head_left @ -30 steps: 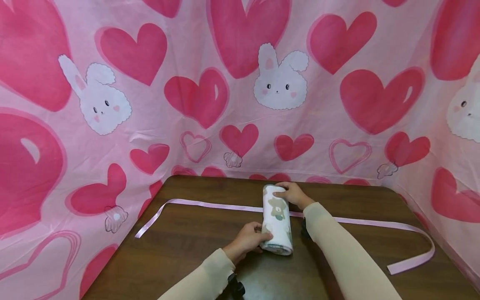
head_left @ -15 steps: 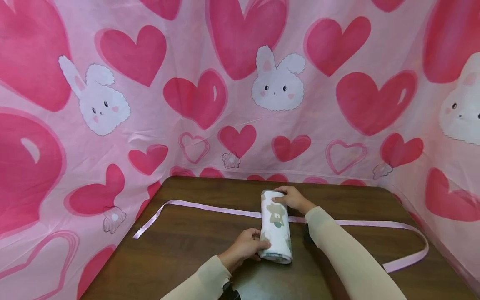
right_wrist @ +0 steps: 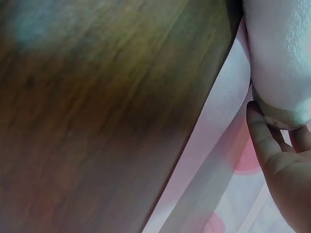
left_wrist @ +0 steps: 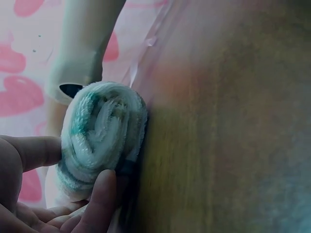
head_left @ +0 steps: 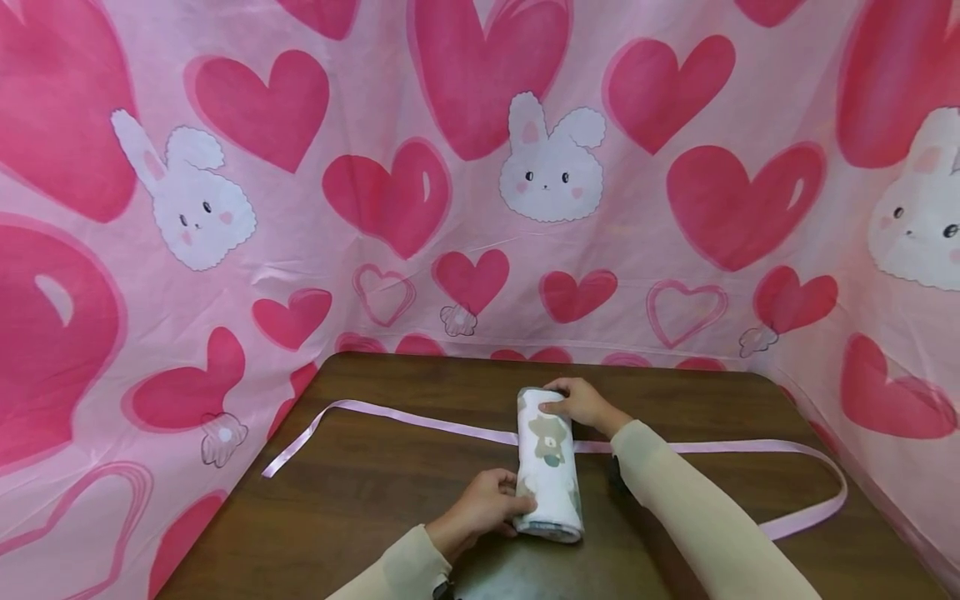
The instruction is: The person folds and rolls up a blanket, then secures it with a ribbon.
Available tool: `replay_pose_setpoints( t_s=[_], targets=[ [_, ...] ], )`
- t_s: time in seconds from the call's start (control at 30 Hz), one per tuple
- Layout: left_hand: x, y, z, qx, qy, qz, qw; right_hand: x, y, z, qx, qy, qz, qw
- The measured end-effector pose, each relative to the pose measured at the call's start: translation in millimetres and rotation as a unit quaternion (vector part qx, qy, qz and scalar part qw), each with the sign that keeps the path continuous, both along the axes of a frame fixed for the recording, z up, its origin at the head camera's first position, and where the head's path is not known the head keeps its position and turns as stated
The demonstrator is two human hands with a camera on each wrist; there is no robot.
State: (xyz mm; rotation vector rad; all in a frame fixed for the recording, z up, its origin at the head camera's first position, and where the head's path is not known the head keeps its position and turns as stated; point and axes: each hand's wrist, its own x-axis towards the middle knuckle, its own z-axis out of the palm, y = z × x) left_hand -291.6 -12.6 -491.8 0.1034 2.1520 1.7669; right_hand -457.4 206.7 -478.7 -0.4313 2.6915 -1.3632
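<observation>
A rolled towel [head_left: 550,467], white with a brown bear print, lies lengthwise across a pink ribbon [head_left: 435,423] on the table. My left hand [head_left: 486,504] grips its near end from the left, thumb on top. At the far end my right hand [head_left: 587,404] holds the roll from the right side. Spiral layers of the towel [left_wrist: 104,131] face the left wrist view, with the left fingers around the lower edge. In the right wrist view the ribbon [right_wrist: 214,111] passes beneath the roll beside my right fingers.
The dark wooden table [head_left: 360,517] backs onto a pink cloth [head_left: 472,225] printed with hearts and rabbits. The ribbon runs out to both sides; its right tail curves toward the front, partly behind the right sleeve [head_left: 690,508].
Both hands and the rolled towel have shifted slightly toward the front of the table. The head view has also turned a little. Both hands keep their hold.
</observation>
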Motion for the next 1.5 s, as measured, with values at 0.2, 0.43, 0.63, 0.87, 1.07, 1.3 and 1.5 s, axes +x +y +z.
replay_pose_setpoints(
  t_s=[0.2,0.43,0.63,0.87,1.07,1.3,1.5],
  targets=[
    [5.2,-1,-2.5,0.01,0.001,-0.012,0.9999,4.5,0,3.5,0.014,0.015,0.011,1.0],
    [10.5,-5,-2.8,0.014,-0.001,-0.016,0.9998,6.8,-1,3.4,0.033,0.02,0.023,0.999],
    [13.7,-5,-3.7,0.022,-0.002,-0.023,0.9995,11.2,-3,0.8,0.038,0.01,0.018,0.999],
    [13.1,-7,-3.7,0.031,-0.003,-0.028,0.9991,16.3,-1,2.0,0.033,0.006,0.018,0.999],
    [1.2,-20,3.6,0.033,0.006,-0.046,0.9984,26.4,17,12.9,0.039,0.015,0.018,0.999],
    [-36.1,-48,6.6,-0.032,0.11,-0.093,0.9891,32.3,55,13.4,0.099,0.04,0.032,0.994],
    [-69.8,-62,7.8,-0.199,0.249,-0.128,0.939,43.3,77,10.4,0.147,0.012,0.075,0.986]
  ],
)
